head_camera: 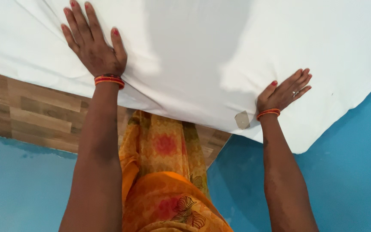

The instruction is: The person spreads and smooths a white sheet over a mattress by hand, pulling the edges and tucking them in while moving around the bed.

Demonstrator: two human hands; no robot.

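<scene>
Both palms flat, fingers spread on the white sheet (pixel 202 56).
You needed left hand (pixel 94 45) and right hand (pixel 283 92) sweeping outward evenly, toward the wooden edge (pixel 31 114).

We see an evenly, brightly lit scene in soft daylight. The white sheet (pixel 220 47) is near overexposed, its folds barely readable, with a broad faint shadow down its middle. The left hand (pixel 94 43) and right hand (pixel 283 92) cast short soft shadows. Focus is sharp throughout; we note mild wide-angle stretching toward the edges.
</scene>
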